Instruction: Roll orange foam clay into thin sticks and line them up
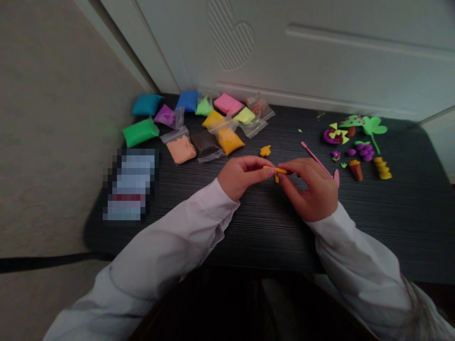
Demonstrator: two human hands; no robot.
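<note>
My left hand (241, 176) and my right hand (313, 189) meet over the dark table (391, 222), both pinching a small piece of orange-yellow clay (276, 171) between their fingertips. A pink modelling stick (316, 158) lies just beyond my right hand, its wider end showing past the knuckles. A second small lump of orange clay (265, 151) rests on the table a little beyond my left fingers. Both arms wear white sleeves.
Several bags of coloured clay (199, 128) are spread over the table's far left. A blurred-out flat object (131, 184) lies at the left edge. Finished clay figures (359, 142) stand at the far right. A white panelled door (302, 47) rises behind the table.
</note>
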